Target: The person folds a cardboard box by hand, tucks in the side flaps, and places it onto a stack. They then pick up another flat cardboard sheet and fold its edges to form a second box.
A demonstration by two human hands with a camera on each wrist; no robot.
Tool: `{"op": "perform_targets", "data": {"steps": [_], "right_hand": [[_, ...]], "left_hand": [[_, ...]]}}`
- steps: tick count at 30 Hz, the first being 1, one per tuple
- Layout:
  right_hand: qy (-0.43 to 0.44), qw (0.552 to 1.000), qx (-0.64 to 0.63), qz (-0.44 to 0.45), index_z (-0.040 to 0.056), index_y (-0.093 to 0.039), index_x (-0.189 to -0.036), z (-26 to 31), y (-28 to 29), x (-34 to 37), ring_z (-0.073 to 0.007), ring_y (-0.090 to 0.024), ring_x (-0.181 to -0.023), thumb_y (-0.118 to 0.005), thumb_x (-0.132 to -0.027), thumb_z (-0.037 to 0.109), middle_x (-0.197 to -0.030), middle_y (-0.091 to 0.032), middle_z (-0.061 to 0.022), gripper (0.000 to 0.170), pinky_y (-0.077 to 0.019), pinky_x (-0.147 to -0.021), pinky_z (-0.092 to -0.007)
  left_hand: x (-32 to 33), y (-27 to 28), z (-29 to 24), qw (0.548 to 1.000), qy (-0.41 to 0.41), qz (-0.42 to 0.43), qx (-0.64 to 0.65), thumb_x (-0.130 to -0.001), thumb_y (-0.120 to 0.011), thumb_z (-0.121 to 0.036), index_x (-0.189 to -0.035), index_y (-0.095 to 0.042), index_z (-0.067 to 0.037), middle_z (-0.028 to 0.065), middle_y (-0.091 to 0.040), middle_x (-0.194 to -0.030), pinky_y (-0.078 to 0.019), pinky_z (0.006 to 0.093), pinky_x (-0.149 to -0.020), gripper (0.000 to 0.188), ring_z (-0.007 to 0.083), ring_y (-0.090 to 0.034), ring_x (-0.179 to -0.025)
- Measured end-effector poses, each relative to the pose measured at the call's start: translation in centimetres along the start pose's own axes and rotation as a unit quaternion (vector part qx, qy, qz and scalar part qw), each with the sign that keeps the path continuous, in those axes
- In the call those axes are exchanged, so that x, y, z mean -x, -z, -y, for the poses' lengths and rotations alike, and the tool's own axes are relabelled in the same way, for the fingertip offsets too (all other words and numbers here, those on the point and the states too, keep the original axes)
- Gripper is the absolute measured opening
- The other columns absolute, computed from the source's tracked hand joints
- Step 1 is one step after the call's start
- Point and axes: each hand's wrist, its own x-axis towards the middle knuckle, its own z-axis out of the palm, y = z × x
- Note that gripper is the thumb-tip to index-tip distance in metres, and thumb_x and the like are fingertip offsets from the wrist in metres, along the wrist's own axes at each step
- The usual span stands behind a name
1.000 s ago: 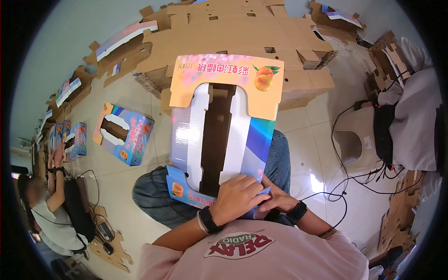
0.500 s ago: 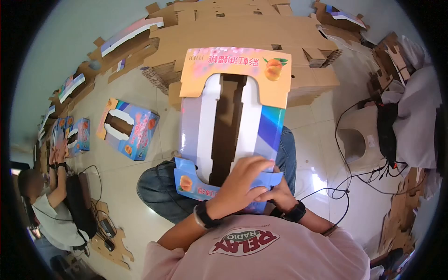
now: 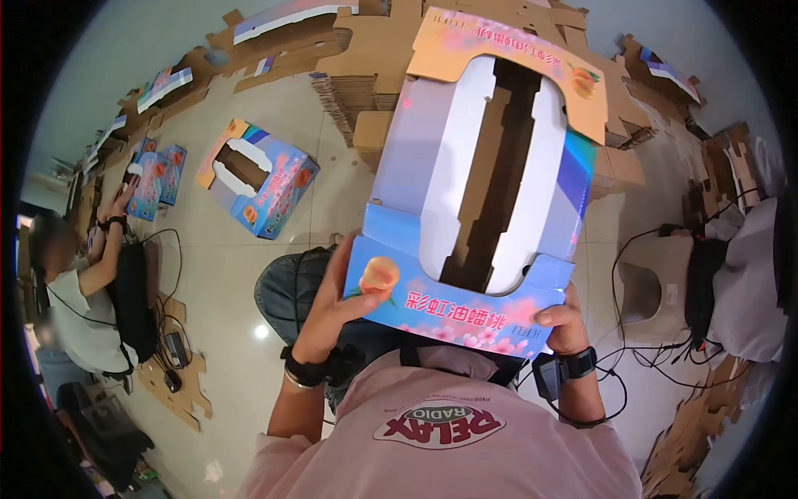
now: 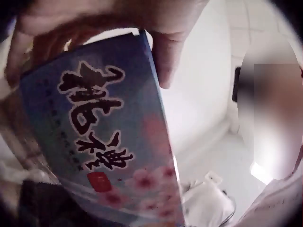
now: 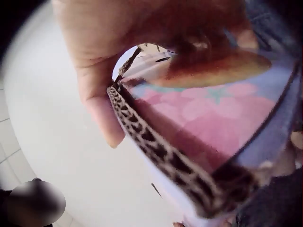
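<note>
A printed cardboard fruit box (image 3: 471,311) with peach pictures and a long opening along its top is held over my lap. My left hand (image 3: 332,303) grips its near left corner, thumb on the printed front. At the near right corner my right hand (image 3: 567,324) holds the box, thumb tip on the front face. In the left wrist view, thumb and fingers of the left hand (image 4: 109,16) straddle a printed side panel (image 4: 102,127). The right wrist view has the right hand (image 5: 151,23) around a corrugated board edge (image 5: 151,142).
Another finished-looking box (image 3: 262,179) sits on the tiled floor to the left. Beyond it, a seated person (image 3: 83,274) handles similar boxes (image 3: 154,179). Stacked flat cardboard (image 3: 366,91) lies ahead. A stool (image 3: 657,274) and black cables (image 3: 619,358) are on the right.
Both hands were together at the near right corner; the left has since moved to the near left corner. The box has shifted right and away, and its near printed face now shows fully.
</note>
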Motion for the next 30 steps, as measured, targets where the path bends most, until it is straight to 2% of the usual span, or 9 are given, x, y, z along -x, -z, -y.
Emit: {"op": "perform_targets", "data": {"steps": [2, 7, 13, 15, 16, 18, 22, 25, 30], "right_hand": [[-0.012, 1.000, 0.016, 0.009, -0.0032, -0.049, -0.123, 0.6, 1.5, -0.1, -0.0238, -0.061, -0.094, -0.069, -0.047, 0.014, -0.104, -0.062, -0.0105, 0.080, -0.0469, -0.087, -0.0322], [0.008, 0.999, 0.054, -0.006, -0.0006, -0.050, -0.124, 2.3, 3.5, 0.1, -0.0240, -0.060, -0.095, -0.069, -0.043, 0.013, -0.105, -0.061, -0.0093, 0.085, -0.0465, -0.087, -0.0320], [0.083, 0.986, 0.142, -0.034, 0.0002, -0.048, -0.128, 5.6, 2.5, -2.2, -0.0254, -0.056, -0.107, -0.072, -0.047, 0.013, -0.115, -0.059, -0.0104, 0.086, -0.0439, -0.094, -0.0345], [0.267, 0.928, 0.200, -0.168, -0.0015, -0.044, -0.133, 6.5, -0.6, -2.6, -0.0269, -0.050, -0.119, -0.077, -0.057, 0.016, -0.125, -0.055, -0.0131, 0.085, -0.0372, -0.103, -0.0368], [0.271, 0.927, 0.199, -0.165, -0.0015, -0.044, -0.133, 6.7, -1.5, -2.5, -0.0269, -0.050, -0.119, -0.077, -0.057, 0.016, -0.125, -0.055, -0.0131, 0.085, -0.0372, -0.103, -0.0368], [0.362, 0.883, 0.258, -0.150, 0.0001, -0.045, -0.135, 6.6, -3.2, -2.3, -0.0277, -0.045, -0.127, -0.078, -0.066, 0.020, -0.132, -0.052, -0.0139, 0.079, -0.0309, -0.108, -0.0380], [0.414, 0.826, 0.378, 0.051, 0.0003, -0.062, -0.106, 6.3, -9.7, -2.0, -0.0247, -0.060, -0.101, -0.080, -0.067, 0.019, -0.108, -0.063, -0.0121, 0.047, -0.0441, -0.090, -0.0343], [0.374, 0.836, 0.397, 0.067, -0.0012, -0.063, -0.095, 5.8, -11.7, -2.2, -0.0240, -0.062, -0.085, -0.083, -0.063, 0.019, -0.091, -0.064, -0.0124, 0.043, -0.0476, -0.076, -0.0307], [0.419, 0.803, 0.422, -0.040, 0.0001, -0.049, -0.064, 5.8, -13.4, -1.8, -0.0228, -0.046, -0.058, -0.086, -0.061, 0.020, -0.063, -0.046, -0.0092, 0.043, -0.0376, -0.054, -0.0315]], "left_hand": [[-0.3, 0.4, 0.0, 0.980, 0.080, 0.163, 0.080, -0.068, -0.074, -0.019, -0.149, -0.016, -0.002, 0.0138, -0.037, -0.143, -0.0260, 0.0343, -0.110, 0.102, 0.0228, -0.033, -0.134], [-1.1, -1.6, -1.5, 0.963, 0.133, 0.199, 0.123, -0.062, -0.072, -0.015, -0.149, -0.018, -0.001, 0.0118, -0.043, -0.137, -0.0362, 0.0334, -0.104, 0.103, 0.0209, -0.044, -0.126], [-2.6, -3.9, -1.6, 0.978, -0.016, 0.099, 0.182, -0.055, -0.076, -0.012, -0.149, -0.019, -0.001, 0.0123, -0.048, -0.130, -0.0408, 0.0332, -0.099, 0.111, 0.0214, -0.050, -0.118], [-2.4, -4.6, -3.7, 0.984, -0.107, 0.026, 0.141, -0.053, -0.079, -0.013, -0.149, -0.023, -0.002, 0.0138, -0.046, -0.128, -0.0365, 0.0345, -0.102, 0.111, 0.0235, -0.047, -0.120], [-2.6, -4.3, -3.4, 0.984, -0.111, 0.025, 0.141, -0.053, -0.079, -0.013, -0.149, -0.023, -0.002, 0.0138, -0.046, -0.128, -0.0365, 0.0345, -0.102, 0.111, 0.0235, -0.047, -0.120], [-2.8, -3.5, -1.7, 0.952, -0.258, -0.059, -0.150, -0.051, -0.081, -0.016, -0.147, -0.029, -0.005, 0.0163, -0.042, -0.128, -0.0320, 0.0371, -0.104, 0.110, 0.0278, -0.043, -0.121], [-1.1, -5.3, -1.0, 0.912, -0.298, -0.087, -0.268, -0.049, -0.083, -0.020, -0.145, -0.037, -0.011, 0.0191, -0.037, -0.126, -0.0316, 0.0426, -0.102, 0.106, 0.0351, -0.040, -0.118], [-0.5, -5.8, -1.3, 0.915, -0.282, -0.090, -0.275, -0.049, -0.084, -0.019, -0.145, -0.037, -0.013, 0.0204, -0.036, -0.128, -0.0325, 0.0435, -0.101, 0.107, 0.0366, -0.039, -0.118], [0.3, -6.9, -1.5, 0.889, -0.298, -0.103, -0.331, -0.048, -0.084, -0.016, -0.145, -0.036, -0.011, 0.0209, -0.036, -0.128, -0.0342, 0.0428, -0.101, 0.108, 0.0364, -0.041, -0.118]]}}
